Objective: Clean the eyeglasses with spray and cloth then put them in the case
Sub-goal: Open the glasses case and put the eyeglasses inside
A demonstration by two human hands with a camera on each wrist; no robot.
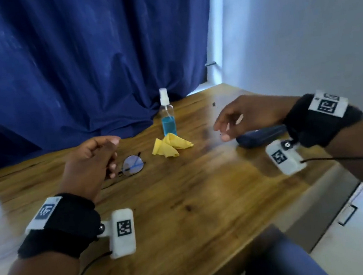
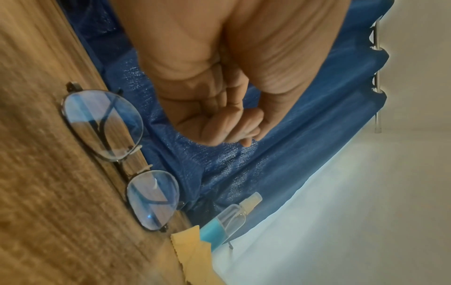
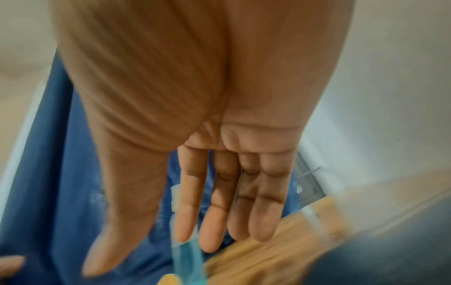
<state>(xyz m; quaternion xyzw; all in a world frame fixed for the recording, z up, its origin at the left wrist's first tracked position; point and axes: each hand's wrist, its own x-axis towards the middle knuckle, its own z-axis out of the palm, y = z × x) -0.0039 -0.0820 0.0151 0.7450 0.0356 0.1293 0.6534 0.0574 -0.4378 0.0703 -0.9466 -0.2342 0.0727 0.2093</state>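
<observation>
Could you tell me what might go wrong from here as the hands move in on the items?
1. The spray bottle stands upright, tall and narrow, right behind the yellow cloth; a quick reach by the right hand could tip it.
2. The eyeglasses lie folded on the bare table beneath the left hand; sliding them could scratch the lenses.

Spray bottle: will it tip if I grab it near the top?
Probably, if nudged: the spray bottle stands tall and narrow on the table. Blue liquid fills only its lower half, which should steady it somewhat. Its clear smooth wall may be slippery.
</observation>
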